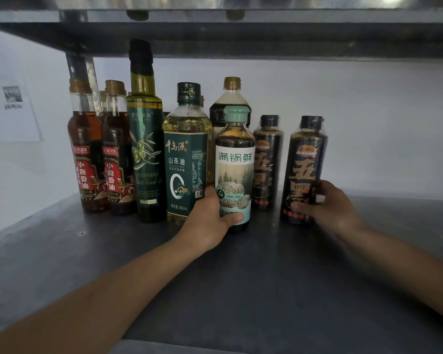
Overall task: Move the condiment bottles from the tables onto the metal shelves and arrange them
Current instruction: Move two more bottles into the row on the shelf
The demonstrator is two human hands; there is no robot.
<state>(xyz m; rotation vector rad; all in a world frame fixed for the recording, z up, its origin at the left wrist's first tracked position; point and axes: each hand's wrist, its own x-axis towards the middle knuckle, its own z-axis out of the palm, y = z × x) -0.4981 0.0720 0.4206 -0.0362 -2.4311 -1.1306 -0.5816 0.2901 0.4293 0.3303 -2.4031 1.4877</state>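
On the metal shelf (241, 277) a row of condiment bottles stands upright. My left hand (210, 221) grips the base of a dark sauce bottle with a pale green cap and white-green label (234, 162). My right hand (327, 203) grips the lower part of a black bottle with orange characters (303, 162) at the row's right end. A matching black bottle (266, 159) stands between the two held ones. To the left stand a yellow camellia oil bottle (187, 154), a tall green olive oil bottle (145, 139) and two red-labelled sesame oil bottles (87, 154) (117, 157).
Another gold-capped bottle (232, 98) stands behind the front row. The shelf above (241, 39) hangs low over the bottle tops. A white wall closes the back, with a paper sheet (10, 111) at the left. Bare shelf surface lies right of the row and in front.
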